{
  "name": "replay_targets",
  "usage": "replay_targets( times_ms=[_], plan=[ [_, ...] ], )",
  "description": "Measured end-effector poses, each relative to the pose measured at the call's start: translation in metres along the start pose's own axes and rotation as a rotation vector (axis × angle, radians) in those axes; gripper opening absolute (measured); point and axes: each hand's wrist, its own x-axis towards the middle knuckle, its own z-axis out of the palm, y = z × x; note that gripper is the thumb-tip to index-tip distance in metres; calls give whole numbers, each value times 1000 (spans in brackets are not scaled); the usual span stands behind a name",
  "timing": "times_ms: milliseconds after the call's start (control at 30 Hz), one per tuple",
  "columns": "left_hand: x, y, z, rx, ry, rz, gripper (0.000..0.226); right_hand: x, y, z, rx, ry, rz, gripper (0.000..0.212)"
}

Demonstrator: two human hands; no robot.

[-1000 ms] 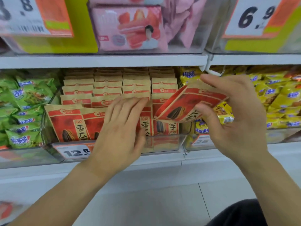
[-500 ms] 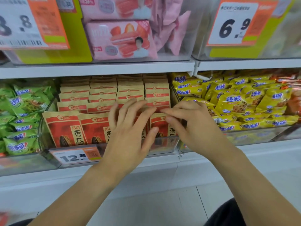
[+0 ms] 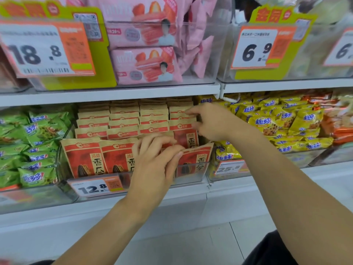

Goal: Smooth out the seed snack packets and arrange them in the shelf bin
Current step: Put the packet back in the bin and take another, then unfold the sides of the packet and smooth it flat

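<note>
Red-and-tan seed snack packets (image 3: 84, 159) stand upright in rows inside a clear shelf bin (image 3: 193, 176) on the middle shelf. My left hand (image 3: 155, 159) is at the front of the bin, thumb and fingers pinching the top edge of the front-right packet (image 3: 198, 161). My right hand (image 3: 212, 121) reaches further back over the right column. Its index finger stretches left across the rear packet tops (image 3: 179, 109), and its other fingers curl against a packet (image 3: 186, 138) in the second row. Nothing is held in the right hand.
Green snack bags (image 3: 32, 142) fill the bin to the left and yellow bags (image 3: 282, 123) the bin to the right. A 12.8 price tag (image 3: 93, 188) hangs on the bin front. The shelf above (image 3: 114, 94) carries pink boxes (image 3: 145, 66) and hangs low over the rear rows.
One second ago my right hand held a packet above the bin; that packet now stands at the front right. My right hand has moved to the rear rows and my left hand has shifted right.
</note>
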Motion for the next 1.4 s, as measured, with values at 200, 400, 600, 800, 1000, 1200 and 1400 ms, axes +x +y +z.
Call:
replay_targets(
  times_ms=[200,400,600,800,1000,1200,1400],
  plan=[
    [1,-1,0,-19,-10,82,22,-9,3,-1,-21,25,-33,13],
    [-3,2,3,-40,-44,111,22,-51,17,2,220,426,-130,2],
    [-9,10,-13,-212,-105,-131,27,-86,7,-5,482,922,-204,7],
    [-27,21,-42,-580,65,-488,16,-104,-14,-15,855,1139,-156,4],
    [-53,12,-68,-894,-16,-832,25,-120,-32,30,1213,423,-1,30],
    [-77,26,-73,-860,-373,-923,24,-126,-44,79,1110,-18,206,23],
    [-95,23,-68,-739,-282,-1039,12,-121,-48,94,1036,-315,229,24]
  ],
)
